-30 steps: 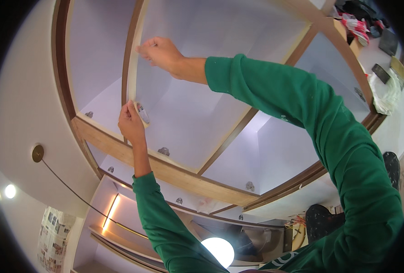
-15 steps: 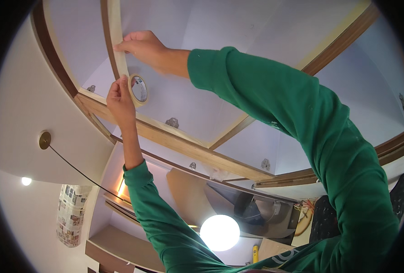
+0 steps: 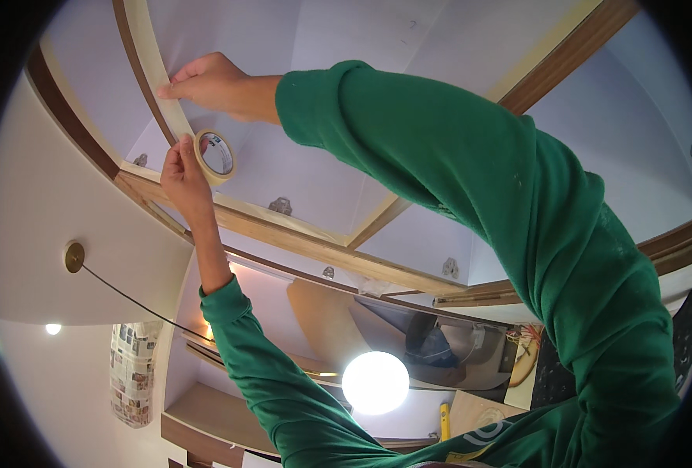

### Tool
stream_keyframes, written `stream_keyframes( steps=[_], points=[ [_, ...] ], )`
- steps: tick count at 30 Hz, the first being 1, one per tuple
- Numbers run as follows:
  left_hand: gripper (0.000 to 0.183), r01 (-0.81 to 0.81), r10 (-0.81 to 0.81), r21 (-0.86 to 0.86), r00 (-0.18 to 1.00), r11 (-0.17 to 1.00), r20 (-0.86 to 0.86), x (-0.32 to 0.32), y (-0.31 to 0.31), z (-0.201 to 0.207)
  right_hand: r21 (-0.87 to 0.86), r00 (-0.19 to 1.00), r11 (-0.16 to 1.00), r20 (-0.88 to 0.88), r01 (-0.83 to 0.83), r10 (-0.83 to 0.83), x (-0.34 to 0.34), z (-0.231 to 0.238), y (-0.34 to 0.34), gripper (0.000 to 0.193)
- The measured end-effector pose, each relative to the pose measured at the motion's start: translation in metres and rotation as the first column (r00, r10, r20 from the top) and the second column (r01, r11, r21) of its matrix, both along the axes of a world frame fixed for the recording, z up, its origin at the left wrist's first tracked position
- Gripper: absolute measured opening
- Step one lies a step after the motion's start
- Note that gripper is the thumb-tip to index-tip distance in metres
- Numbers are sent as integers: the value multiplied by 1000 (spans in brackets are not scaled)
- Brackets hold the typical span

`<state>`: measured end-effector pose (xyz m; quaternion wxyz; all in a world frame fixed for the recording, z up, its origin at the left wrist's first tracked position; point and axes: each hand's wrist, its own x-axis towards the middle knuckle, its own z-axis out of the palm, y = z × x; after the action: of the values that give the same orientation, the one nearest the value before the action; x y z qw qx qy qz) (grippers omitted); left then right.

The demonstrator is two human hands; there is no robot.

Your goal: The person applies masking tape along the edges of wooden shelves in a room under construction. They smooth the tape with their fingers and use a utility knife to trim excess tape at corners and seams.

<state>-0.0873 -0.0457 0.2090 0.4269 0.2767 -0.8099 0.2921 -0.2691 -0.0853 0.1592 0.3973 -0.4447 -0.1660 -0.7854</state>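
Note:
A cream strip of masking tape (image 3: pixel 152 62) runs along the brown wooden edge (image 3: pixel 131 54) of an overhead cabinet frame. Its roll (image 3: pixel 203 164) hangs at the strip's near end, the core facing me. My left hand (image 3: pixel 187 187) is closed beside the roll, thumb up against the tape and the other fingers curled around the edge. Farther up the strip, my right hand (image 3: pixel 215 84) pinches the tape and wood between thumb and fingers. Part of the left fingers' grip is hidden.
Metal hinge plates (image 3: pixel 281 206) sit along a light wooden rail (image 3: pixel 299 243). A glowing round lamp (image 3: pixel 375 382) is low in the middle. A ceiling mount (image 3: pixel 74 257) with a dark cable and a newspaper-wrapped object (image 3: pixel 133 374) are at the left. A yellow tool (image 3: pixel 445 421) lies below.
Both hands, the tape roll and the cabinet edge appear farther left, as the whole view has shifted. The hands keep nearly the same grip on the tape.

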Motion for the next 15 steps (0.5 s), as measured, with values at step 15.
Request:
stream_keyframes(
  steps=[15],
  points=[
    [38, 17, -17, -21, 1000, 1000, -4, -2, 4, -2, 37, 999, 998, 5, 47, -47, -1, 6, -2, 42]
  ],
)
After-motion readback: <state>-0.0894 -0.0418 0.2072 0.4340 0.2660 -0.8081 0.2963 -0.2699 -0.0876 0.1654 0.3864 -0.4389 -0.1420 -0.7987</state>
